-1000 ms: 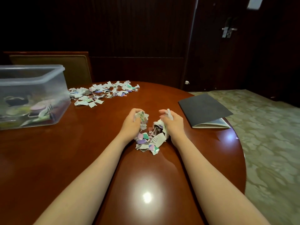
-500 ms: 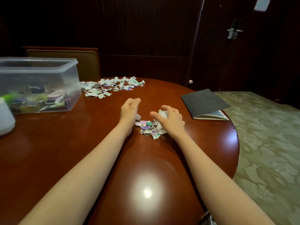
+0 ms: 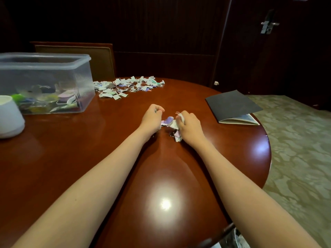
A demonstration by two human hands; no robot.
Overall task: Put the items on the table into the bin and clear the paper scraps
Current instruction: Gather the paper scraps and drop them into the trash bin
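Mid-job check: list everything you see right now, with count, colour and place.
Table: one, red-brown, under everything.
Bin: one, clear plastic, far left, coloured items inside.
Far scraps: one spread, mostly white, right of bin.
Near scraps: one heap, white and purple, between hands.
Folder: one, dark grey, table's right edge.
White container: one, left edge.
Chair: one, brown, behind table.
Left hand: one, fingers curled, beside near scraps.
Right hand: one, gripping near scraps.
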